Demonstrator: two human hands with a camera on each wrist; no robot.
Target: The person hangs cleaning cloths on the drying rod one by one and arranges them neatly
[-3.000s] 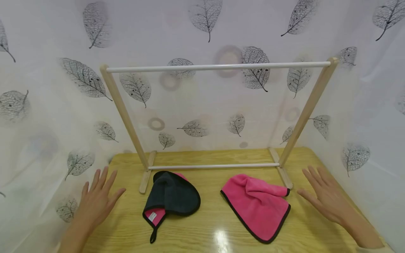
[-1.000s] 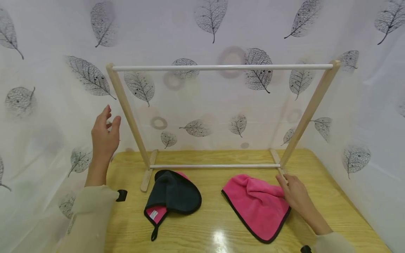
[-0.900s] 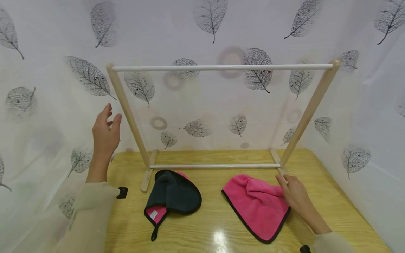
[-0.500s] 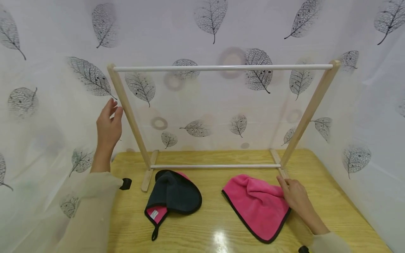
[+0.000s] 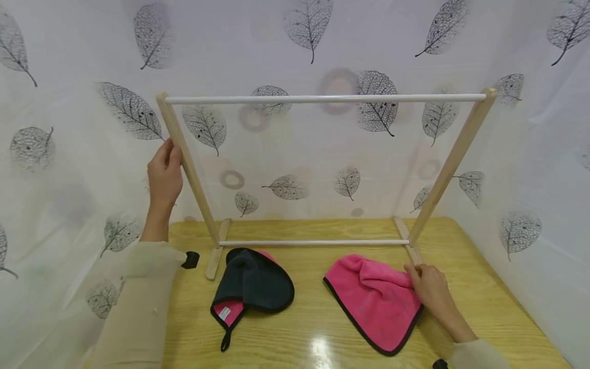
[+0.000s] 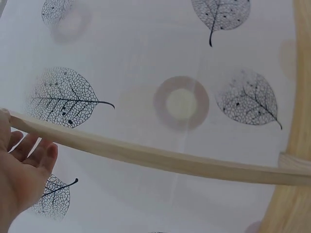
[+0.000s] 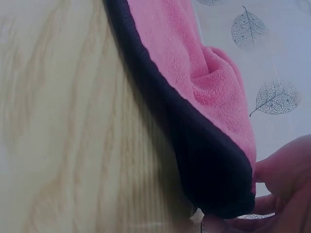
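A drying rack with wooden posts (image 5: 195,182) and white rods stands on the table. My left hand (image 5: 164,174) grips its left post partway up, thumb in front and the other fingers behind. In the left wrist view that hand (image 6: 29,167) is at the left end of the post (image 6: 160,158). My right hand (image 5: 434,289) is low at the front end of the right foot (image 5: 413,254), thumb and fingers on either side of it. It overlaps the pink towel (image 5: 375,302); in the right wrist view the towel's dark-edged corner (image 7: 214,170) hides part of the grasp.
A dark grey towel (image 5: 258,284) with a pink underside and a black loop lies folded near the left foot (image 5: 213,262). White leaf-printed sheeting (image 5: 295,169) encloses the wooden table (image 5: 295,333) at the back and sides.
My left hand has risen from the table's left side and moved right to the post, its fingers closing there. My right hand has come in to the foot. Both towels lie where they were.
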